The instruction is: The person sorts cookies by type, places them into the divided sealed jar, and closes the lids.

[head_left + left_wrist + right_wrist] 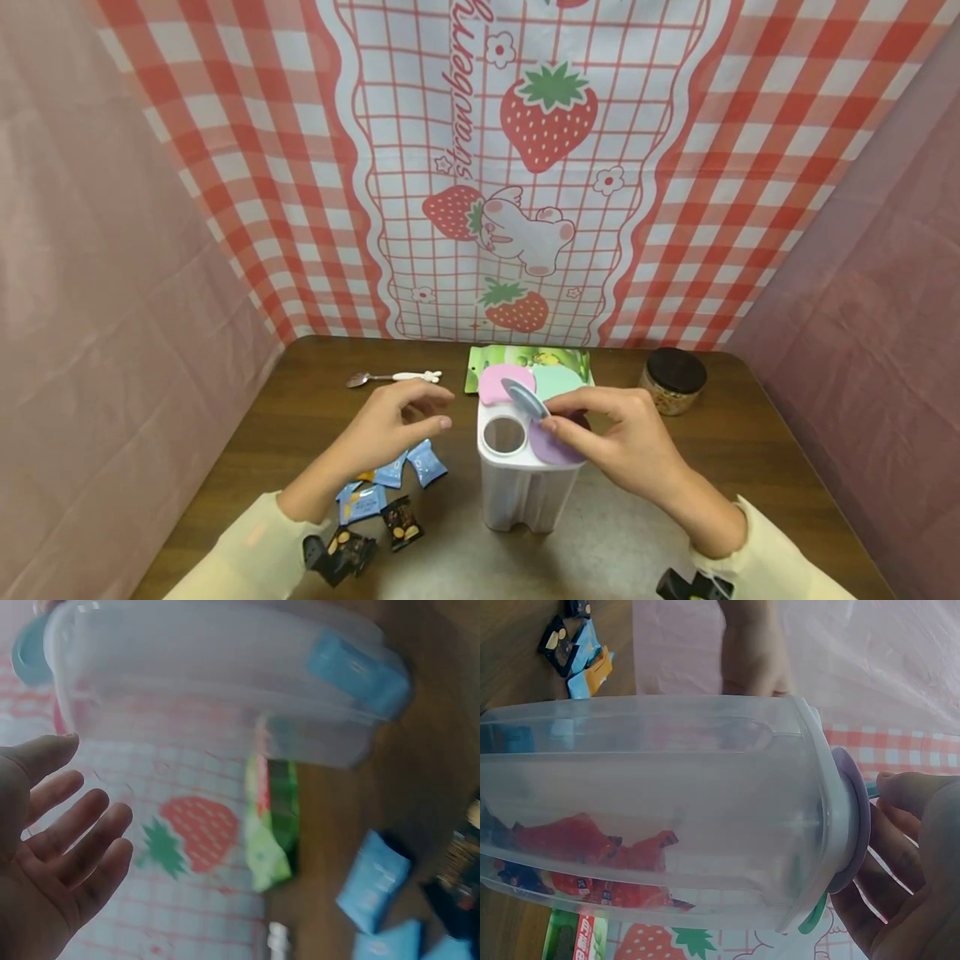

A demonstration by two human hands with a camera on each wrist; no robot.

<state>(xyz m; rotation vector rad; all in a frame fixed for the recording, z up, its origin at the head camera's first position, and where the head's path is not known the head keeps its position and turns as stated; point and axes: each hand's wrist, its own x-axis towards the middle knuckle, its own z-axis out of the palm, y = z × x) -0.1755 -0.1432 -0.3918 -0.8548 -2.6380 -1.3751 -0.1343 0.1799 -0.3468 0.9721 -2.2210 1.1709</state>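
packets (362, 503) left of container (517, 496) | bag (528, 356) behind container | spoon (405, 377) behind packets | jar (673, 382) right of bag

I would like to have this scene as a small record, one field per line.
container: upright; red packets show through its wall
covered openings: pink lid, green lid, purple lid
uncovered: front-left opening
right hand: pinches the grey-blue lid, tilted
left hand: holds nothing
left side: blue packets, black packets
back left: spoon
behind container: green bag
right: black-lidded jar
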